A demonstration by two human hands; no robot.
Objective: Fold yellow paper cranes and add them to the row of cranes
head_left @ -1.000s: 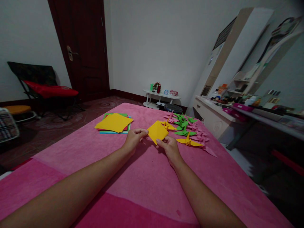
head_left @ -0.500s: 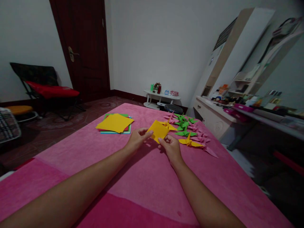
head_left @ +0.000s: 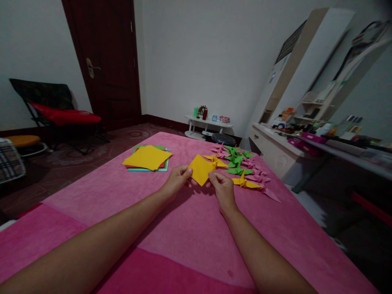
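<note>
A small yellow square of folded origami paper (head_left: 201, 169) is held up over the pink cover, turned so that one corner points toward me. My left hand (head_left: 178, 181) pinches its left side, thumb on top. On the right side, my right hand (head_left: 223, 188) grips it the same way; the fingers beneath are mostly hidden. Just behind and right of the paper sits a yellow paper crane (head_left: 218, 161). Another yellow crane (head_left: 244, 182) lies to the right of my right hand.
Several green cranes (head_left: 235, 158) and pink cranes (head_left: 260, 176) crowd the right side of the pink-covered surface (head_left: 183, 237). A stack of coloured paper sheets (head_left: 147, 157), yellow on top, lies at the left. Beyond stand a low white table (head_left: 208, 121) and a cluttered dresser (head_left: 271, 143).
The yellow paper has turned slightly and lies flatter to my view. My right thumb has shifted from its near edge up to its right corner.
</note>
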